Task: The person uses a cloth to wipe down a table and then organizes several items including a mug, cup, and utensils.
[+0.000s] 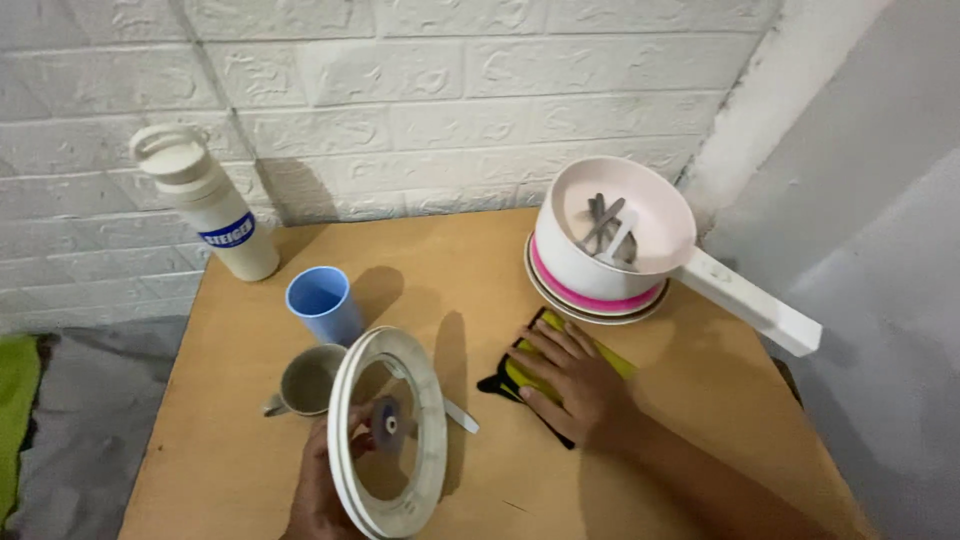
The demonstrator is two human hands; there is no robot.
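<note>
Beside the mug (308, 381), my left hand (322, 490) clamps the glass lid (390, 432) upright by its knob; my right hand (580, 385) lies flat, open, pinning the sponge (545, 378) to the tabletop (450, 260).

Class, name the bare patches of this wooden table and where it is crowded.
Bare: the table between bottle and pot; front left corner below the mug. Crowded: blue cup, mug and lid in the left hand; right hand on the sponge.
</note>
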